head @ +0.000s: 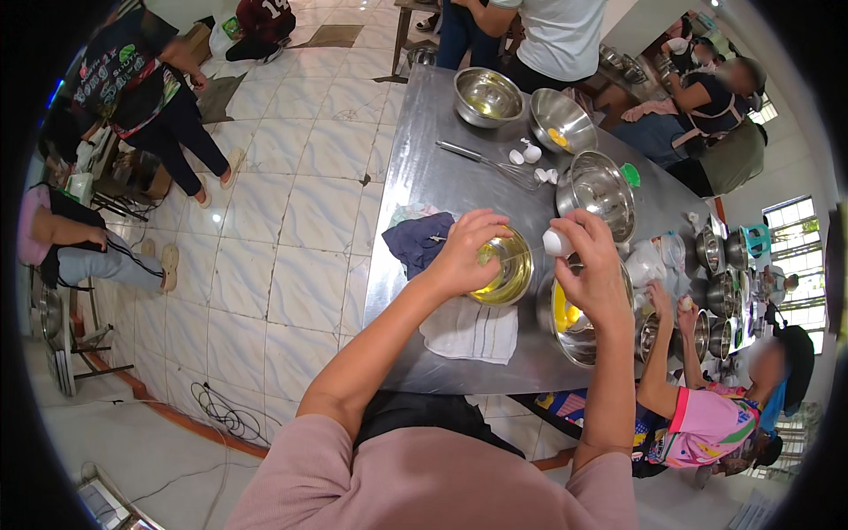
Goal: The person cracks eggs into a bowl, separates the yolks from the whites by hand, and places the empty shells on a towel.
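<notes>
My right hand [586, 265] grips a white egg [557, 243], or a piece of its shell, between thumb and fingers. It is held over the near edge of a steel bowl with yellow yolks [566, 311]. Above a second steel bowl [523, 288] holding clear egg white, my left hand [470, 255] is curved with thumb and fingers apart. Nothing shows in its grasp, though the palm is turned away. A thin glistening strand stretches from near the left thumb towards the egg. Under that bowl's near side lies a white striped cloth [470, 334], with a dark blue cloth [417, 242] to its left.
On the steel table [424, 165] lie a whisk [490, 162] and cracked eggshells [530, 154]. Further steel bowls stand beyond, one with egg white [489, 98], one with yolks [563, 126]. At right a co-worker's hands [687, 315] hold an egg. Cables [228, 414] coil on the floor.
</notes>
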`<action>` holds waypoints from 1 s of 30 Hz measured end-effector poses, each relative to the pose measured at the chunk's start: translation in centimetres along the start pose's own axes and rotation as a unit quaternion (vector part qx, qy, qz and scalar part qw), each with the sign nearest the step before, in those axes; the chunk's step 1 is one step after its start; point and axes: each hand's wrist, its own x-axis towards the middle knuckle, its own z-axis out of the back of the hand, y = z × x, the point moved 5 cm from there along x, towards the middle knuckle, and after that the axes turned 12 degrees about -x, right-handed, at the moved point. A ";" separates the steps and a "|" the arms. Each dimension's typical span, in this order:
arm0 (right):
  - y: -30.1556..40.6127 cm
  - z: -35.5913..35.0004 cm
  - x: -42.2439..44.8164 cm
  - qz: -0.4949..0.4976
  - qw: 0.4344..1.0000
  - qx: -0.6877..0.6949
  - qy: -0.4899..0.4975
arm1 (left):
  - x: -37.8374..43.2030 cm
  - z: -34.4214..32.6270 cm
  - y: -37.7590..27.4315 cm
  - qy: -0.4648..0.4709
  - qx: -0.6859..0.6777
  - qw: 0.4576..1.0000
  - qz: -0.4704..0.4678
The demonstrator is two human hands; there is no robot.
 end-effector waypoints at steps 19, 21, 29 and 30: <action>0.3 2.2 -0.3 0.039 0.999 0.000 0.023 | 1.1 0.5 -4.1 0.032 0.016 0.999 -0.030; -0.5 2.2 -0.3 0.044 0.999 0.003 0.026 | 1.2 0.1 -4.3 0.036 0.017 0.999 -0.027; -1.4 2.2 0.3 0.105 0.994 0.025 0.017 | 1.9 -1.1 -5.0 0.015 0.026 0.999 -0.031; -1.6 2.2 0.3 0.115 0.993 0.029 0.016 | 1.9 -1.3 -5.1 0.017 0.028 0.999 -0.030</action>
